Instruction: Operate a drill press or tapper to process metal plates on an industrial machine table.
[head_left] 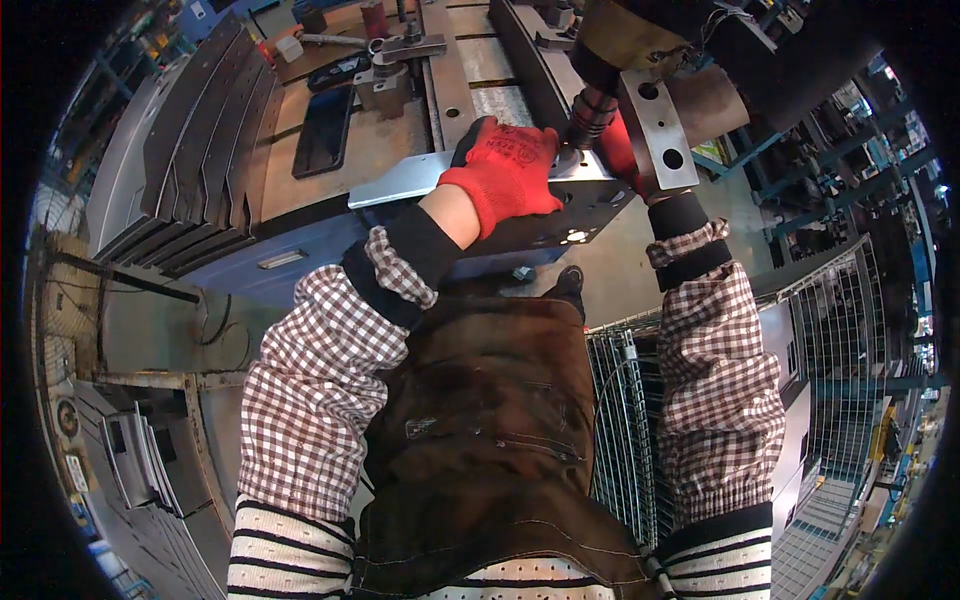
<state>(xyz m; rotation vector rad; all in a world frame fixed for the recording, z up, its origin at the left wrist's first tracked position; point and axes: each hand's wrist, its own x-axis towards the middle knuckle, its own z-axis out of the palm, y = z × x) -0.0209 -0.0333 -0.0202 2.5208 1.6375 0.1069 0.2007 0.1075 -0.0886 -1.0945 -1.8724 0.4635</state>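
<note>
My left hand (508, 175), in a red glove with a dark cuff, grips a bent sheet metal part (598, 212) with holes in its front face. The part lies at the front edge of the machine table (400, 140). Just right of my fingers a drill chuck (592, 118) points down at the part's top. On the chuck's far side my right hand (618, 148), also red-gloved, is near the part's right end. A steel bar with holes (660, 135) hides most of that hand, so its fingers cannot be made out.
Several bent metal sheets (190, 150) stand stacked at the table's left. A dark flat phone-like slab (325, 132) and a steel clamp block (385, 92) sit on the table. The drill head (630, 40) hangs above right. A wire mesh cart (630, 430) stands beside my right leg.
</note>
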